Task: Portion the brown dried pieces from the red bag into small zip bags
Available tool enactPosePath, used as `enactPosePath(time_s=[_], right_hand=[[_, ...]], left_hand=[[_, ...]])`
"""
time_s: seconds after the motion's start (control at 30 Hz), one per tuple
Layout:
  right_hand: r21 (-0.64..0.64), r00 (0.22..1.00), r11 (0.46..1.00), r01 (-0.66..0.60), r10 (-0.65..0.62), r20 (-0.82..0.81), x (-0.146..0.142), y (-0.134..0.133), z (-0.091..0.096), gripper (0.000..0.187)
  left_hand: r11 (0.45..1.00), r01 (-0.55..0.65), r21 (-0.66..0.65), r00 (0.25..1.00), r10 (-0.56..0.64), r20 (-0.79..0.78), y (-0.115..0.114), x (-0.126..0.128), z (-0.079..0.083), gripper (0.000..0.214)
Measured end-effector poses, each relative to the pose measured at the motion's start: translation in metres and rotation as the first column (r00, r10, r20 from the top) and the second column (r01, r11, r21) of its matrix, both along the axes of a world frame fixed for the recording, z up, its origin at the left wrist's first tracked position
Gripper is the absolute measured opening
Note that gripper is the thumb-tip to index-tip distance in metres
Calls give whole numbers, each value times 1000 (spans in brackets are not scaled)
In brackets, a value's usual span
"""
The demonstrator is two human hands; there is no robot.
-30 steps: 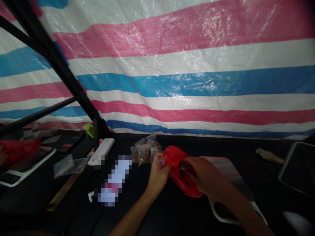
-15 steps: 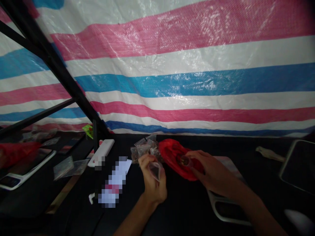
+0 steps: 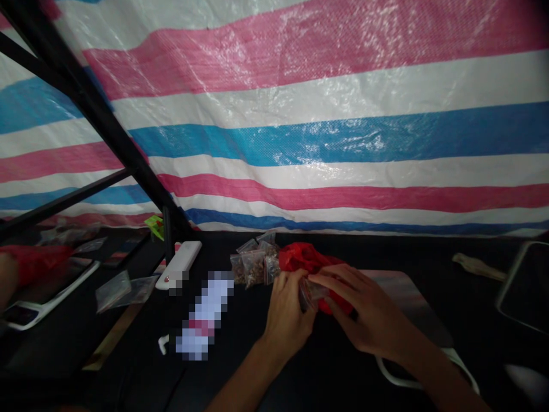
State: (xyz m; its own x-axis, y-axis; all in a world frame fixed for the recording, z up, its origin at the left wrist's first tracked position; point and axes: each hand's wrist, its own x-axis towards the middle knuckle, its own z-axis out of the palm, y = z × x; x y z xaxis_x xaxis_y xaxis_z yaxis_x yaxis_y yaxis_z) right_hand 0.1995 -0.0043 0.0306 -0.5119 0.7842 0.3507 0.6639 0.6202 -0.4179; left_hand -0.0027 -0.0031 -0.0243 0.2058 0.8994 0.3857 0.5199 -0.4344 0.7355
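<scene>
My left hand (image 3: 286, 315) is closed around a small clear zip bag (image 3: 305, 294), held upright in front of the red plastic bag (image 3: 302, 256). Right against it, my right hand (image 3: 369, 312) grips a small clear cup (image 3: 318, 290), tilted at the zip bag's mouth. What is inside the cup cannot be made out now. The red bag lies open behind both hands, partly covered by them. Just left of it sits a pile of small zip bags (image 3: 254, 266) filled with brownish bits. Beneath my right forearm is a flat digital scale (image 3: 405, 297).
On the left lie a white power bank (image 3: 179, 265), a blurred-out phone-like object (image 3: 205, 317), a white earbud (image 3: 163, 344) and flat clear bags (image 3: 114, 292). Another person's hand (image 3: 6, 280) is at the far left, by a second scale (image 3: 40, 315). A striped tarp (image 3: 300, 143) hangs behind.
My right hand has brought the cup leftward out of the red bag to the zip bag. My left hand has moved right, so both hands now meet.
</scene>
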Motion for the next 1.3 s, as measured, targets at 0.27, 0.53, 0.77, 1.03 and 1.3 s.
enactPosePath(time_s=[0.27,0.53,0.77,1.03,1.3], right_hand=[[52,999,998,-42,42,0,-11,-3,-8,68],[20,1000,1000,-10,11,-26,-18,-5,-6,46],[122,994,992,28,-15,-108,-7,-2,-3,43],[-7,974,980,198,-196,113,13,20,-10,40],[-105,972,979,175,-155,175,5,17,-15,44]], left_hand=[[996,37,-87,990,-25,138,3,3,-7,51],[987,-26,-157,996,40,83,6,1,-4,40],[997,-76,-9,992,74,-103,3,6,4,7],[954,-284,-95,953,271,-134,-8,12,3,23],[944,-331,6,919,323,-227,-13,16,0,22]])
